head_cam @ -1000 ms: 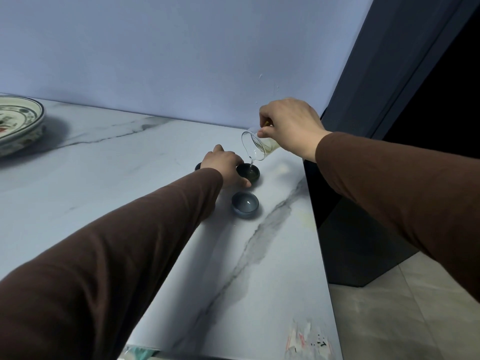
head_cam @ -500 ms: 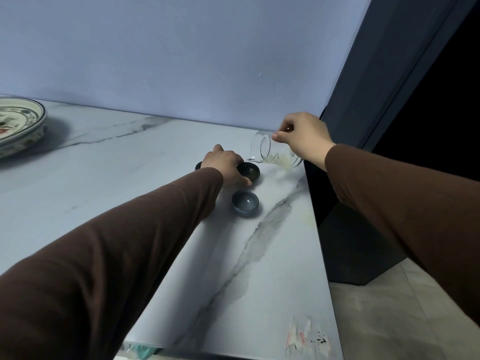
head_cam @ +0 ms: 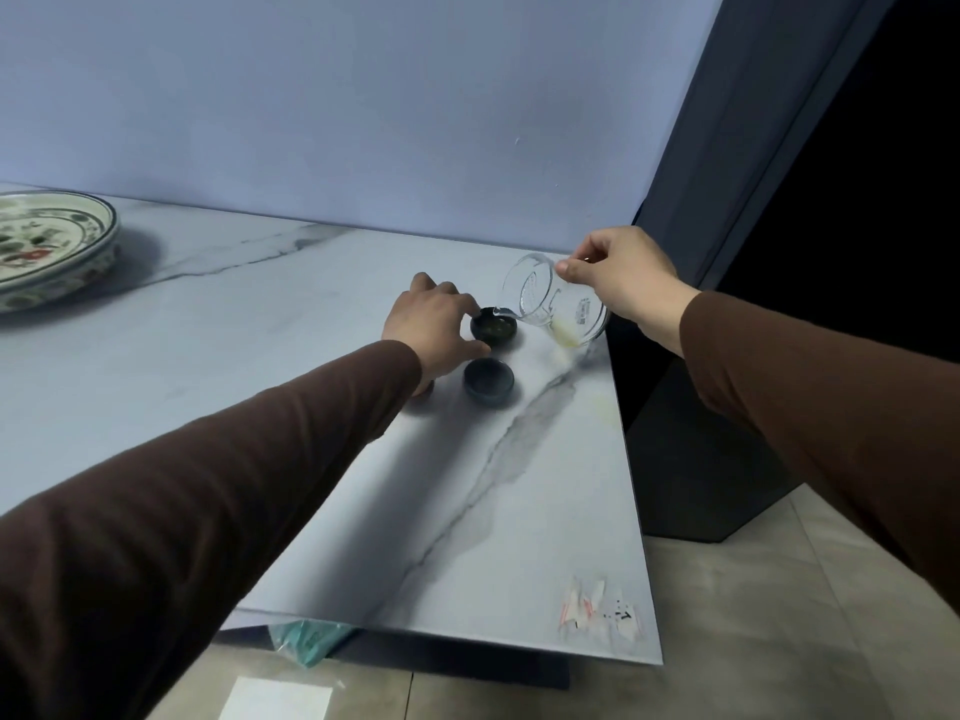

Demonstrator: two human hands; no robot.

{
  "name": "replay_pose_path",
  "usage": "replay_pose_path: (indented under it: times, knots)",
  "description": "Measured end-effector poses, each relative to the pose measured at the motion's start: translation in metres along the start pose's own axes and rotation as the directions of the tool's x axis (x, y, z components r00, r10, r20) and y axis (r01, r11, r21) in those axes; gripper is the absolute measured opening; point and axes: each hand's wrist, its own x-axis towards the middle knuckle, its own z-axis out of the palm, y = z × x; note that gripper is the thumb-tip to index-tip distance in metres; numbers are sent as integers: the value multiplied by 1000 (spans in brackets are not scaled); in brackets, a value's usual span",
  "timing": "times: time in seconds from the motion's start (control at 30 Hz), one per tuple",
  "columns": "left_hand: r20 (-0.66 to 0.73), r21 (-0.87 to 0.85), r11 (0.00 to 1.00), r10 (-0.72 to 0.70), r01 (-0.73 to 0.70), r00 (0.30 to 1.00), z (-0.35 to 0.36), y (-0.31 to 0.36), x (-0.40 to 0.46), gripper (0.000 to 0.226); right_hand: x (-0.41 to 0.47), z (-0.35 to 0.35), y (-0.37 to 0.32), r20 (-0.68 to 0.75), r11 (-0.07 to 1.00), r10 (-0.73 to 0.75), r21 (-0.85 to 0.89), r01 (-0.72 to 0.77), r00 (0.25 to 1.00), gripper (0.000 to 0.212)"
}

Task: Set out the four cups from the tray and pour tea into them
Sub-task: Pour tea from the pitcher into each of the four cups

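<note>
— Beside the left hand, what sits there?
— A dark cup, fingers touching it; another cup just below.
— The right hand?
— It pinches a tilted glass pitcher, spout over the first cup.

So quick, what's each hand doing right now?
Left hand: fingers curled around the far dark cup, steadying it.
Right hand: closed on the tilted glass pitcher, its spout at that cup.

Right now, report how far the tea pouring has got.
Done: two cups show on the table, the far cup holding tea. In hand: the right hand tips the pitcher at it; the left hand steadies it. Left: the near cup looks empty; other cups are hidden.
</note>
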Motion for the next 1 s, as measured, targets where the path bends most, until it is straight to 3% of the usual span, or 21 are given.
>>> replay_pose_path:
  times: [0.37,0.8,1.0]
  knots:
    - [156,18,998,-56,54,986,11,5,-34,79,-41,0,-20,109,912,-266,-294,287,958,20]
    - [155,-23,997,-67,72,986,21,5,-33,65,-48,10,-31,191,747,-466,-439,500,864,16]
    - [156,-21,997,-71,76,985,23,3,-32,63,-57,15,-30,200,643,-583,-478,598,787,18]
